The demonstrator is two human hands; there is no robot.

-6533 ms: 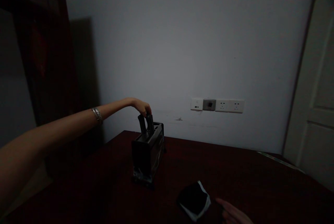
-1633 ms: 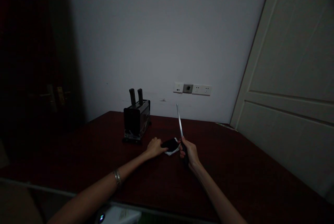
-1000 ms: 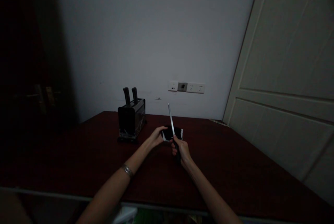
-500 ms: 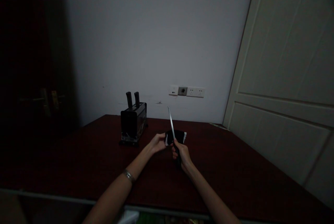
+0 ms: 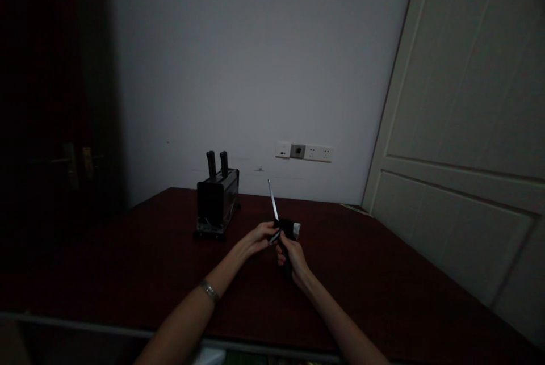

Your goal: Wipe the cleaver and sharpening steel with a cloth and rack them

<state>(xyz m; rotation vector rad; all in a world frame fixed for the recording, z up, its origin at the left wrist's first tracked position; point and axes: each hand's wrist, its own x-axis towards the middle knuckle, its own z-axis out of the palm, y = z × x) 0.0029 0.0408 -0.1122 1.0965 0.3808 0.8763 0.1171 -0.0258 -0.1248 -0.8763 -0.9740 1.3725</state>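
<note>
My right hand [image 5: 294, 256] is closed round the dark handle of a sharpening steel [image 5: 273, 200], whose thin bright rod points up and slightly left. A black cloth with white edges [image 5: 290, 227] is bunched about the rod's base, just above the handle. My left hand [image 5: 259, 238] pinches the cloth's left end, thumb and fingers pressed against the foot of the rod. Part of the cloth hangs out to the right, behind my right hand. Dim light hides the handle's lower end.
A black knife block [image 5: 211, 206] with two dark handles [image 5: 223, 163] upright in it stands on the dark red table [image 5: 374, 285], left of my hands. Wall sockets [image 5: 318, 153] are behind; a pale panelled door [image 5: 460, 194] borders the right.
My left hand has moved right and folded the cloth round the base of the rod; before, the cloth lay spread behind it. The rod's tip has shifted slightly left and down.
</note>
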